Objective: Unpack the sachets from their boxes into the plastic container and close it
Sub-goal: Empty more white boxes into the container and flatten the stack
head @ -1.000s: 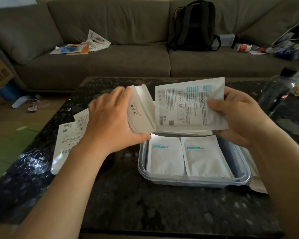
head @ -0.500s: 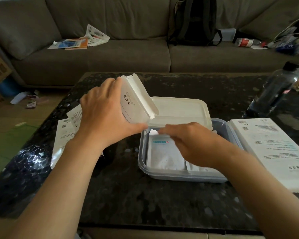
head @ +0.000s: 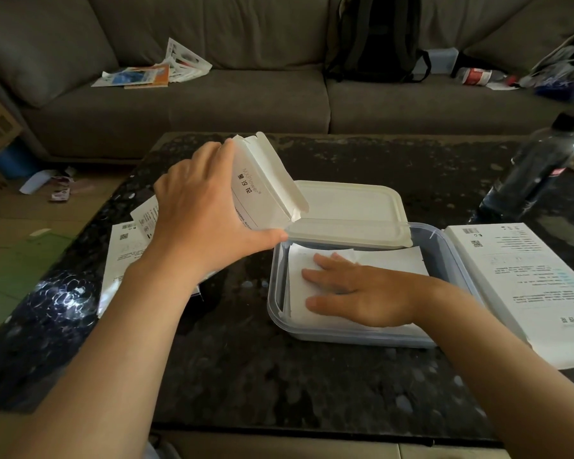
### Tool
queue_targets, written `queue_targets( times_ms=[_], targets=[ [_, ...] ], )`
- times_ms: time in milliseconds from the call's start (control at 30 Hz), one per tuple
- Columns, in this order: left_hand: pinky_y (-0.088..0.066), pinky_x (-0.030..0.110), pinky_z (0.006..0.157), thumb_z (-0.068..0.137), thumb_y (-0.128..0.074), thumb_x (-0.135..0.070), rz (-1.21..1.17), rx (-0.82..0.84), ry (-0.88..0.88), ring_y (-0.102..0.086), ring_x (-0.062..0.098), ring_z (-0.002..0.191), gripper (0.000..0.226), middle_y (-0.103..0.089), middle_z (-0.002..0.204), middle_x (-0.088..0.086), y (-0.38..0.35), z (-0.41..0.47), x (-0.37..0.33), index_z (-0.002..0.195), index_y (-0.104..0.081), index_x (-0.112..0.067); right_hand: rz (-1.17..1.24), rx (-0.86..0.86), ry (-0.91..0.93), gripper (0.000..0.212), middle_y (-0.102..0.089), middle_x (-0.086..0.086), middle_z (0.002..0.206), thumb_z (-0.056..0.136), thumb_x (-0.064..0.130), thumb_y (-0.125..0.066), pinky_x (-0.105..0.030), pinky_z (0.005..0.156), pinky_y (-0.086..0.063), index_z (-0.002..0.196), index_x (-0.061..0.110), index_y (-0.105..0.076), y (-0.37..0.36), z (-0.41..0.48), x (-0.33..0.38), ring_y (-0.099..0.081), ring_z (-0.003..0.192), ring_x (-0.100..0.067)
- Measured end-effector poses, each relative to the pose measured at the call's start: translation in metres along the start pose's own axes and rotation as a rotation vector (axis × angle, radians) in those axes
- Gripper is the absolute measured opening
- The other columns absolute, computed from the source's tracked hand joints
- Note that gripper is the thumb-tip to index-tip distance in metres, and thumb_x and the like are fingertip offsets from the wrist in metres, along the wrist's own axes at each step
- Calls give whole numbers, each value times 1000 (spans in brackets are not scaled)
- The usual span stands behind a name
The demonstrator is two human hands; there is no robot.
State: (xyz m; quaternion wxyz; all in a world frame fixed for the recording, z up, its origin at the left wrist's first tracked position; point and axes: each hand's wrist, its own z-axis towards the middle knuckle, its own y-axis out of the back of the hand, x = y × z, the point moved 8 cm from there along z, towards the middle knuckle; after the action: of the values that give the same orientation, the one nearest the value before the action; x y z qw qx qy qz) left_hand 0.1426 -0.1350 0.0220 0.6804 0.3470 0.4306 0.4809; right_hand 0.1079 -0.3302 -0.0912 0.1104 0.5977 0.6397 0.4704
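The right hand point(head: 355, 293) lies flat and open on the white sachets point(head: 391, 260) inside the clear plastic container point(head: 443, 246). The left hand point(head: 206, 226) grips an open sachet box point(head: 262, 193) just beside it. Sachets look light, thin and bendy; best pinched by an edge. The lid point(head: 348, 210) rests behind on the counter point(head: 279, 376).

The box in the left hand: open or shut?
Open. The box in the left hand has its end flap folded out, above the container. Whether sachets remain inside cannot be told.
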Motion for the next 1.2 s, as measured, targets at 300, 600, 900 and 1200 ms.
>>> queue_targets(
  times_ms=[300,600,900,1200],
  targets=[
    [-35,60,111,48,-66,-90,-3,-2,-18,-44,30,138,132,-43,153,2,-4,0,-2,156,-29,-23,-212,-75,-14,85,13,13,167,88,73,-46,-47,123,-7,156,48,0,6,6,-7,11,154,-20],
    [-35,58,111,49,-67,-87,-10,5,-12,-43,31,137,131,-43,153,3,-4,0,-3,156,-29,-23,-367,-227,21,89,-8,6,167,84,80,-43,-49,123,-17,157,41,-10,9,12,-1,-11,154,-23],
    [-35,60,112,47,-67,-88,-19,14,-5,-43,31,138,133,-42,154,2,-5,0,-3,156,-29,-23,-382,-175,101,91,7,7,168,87,76,-40,-47,124,-1,158,39,3,5,19,4,4,155,-23],
    [-33,58,112,47,-67,-86,-7,37,-14,-41,32,140,134,-40,156,3,-7,-2,-9,158,-28,-20,-481,-135,66,98,17,3,167,73,84,-16,-50,125,1,155,40,16,-5,27,-2,12,154,-26]
  ],
)
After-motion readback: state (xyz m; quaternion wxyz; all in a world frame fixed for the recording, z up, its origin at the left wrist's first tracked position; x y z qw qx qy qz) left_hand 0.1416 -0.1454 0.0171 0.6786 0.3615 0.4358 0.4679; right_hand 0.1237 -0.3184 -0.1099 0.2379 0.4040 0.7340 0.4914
